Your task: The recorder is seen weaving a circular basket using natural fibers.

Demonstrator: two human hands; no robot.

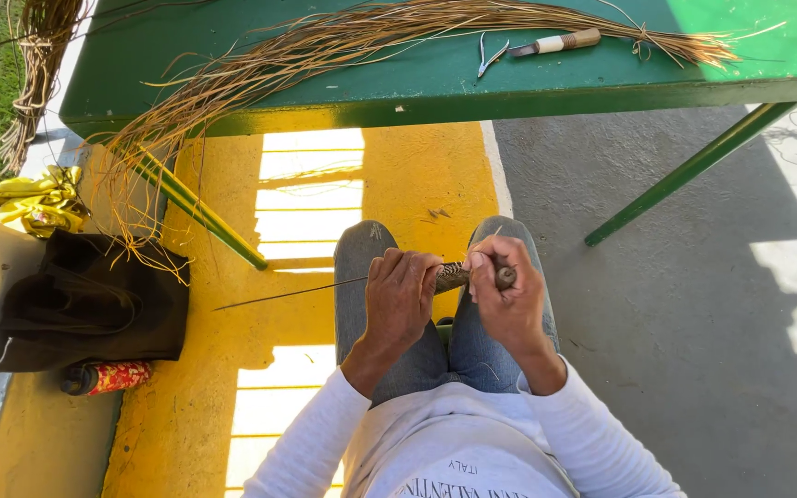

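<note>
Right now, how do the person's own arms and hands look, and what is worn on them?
Both arms are covered by long white sleeves that end at the wrists. The left hand and the right hand are bare: no gloves, and no rings or watch can be seen.

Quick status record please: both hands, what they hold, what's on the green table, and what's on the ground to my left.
left hand: gripping the small woven piece; a thin strand runs out leftward
right hand: gripping the piece's other end
green table: bundle of long dry fibres, small pliers, knife
ground, left: dark bag, yellow cloth
posture: seated, knees below the hands
</note>
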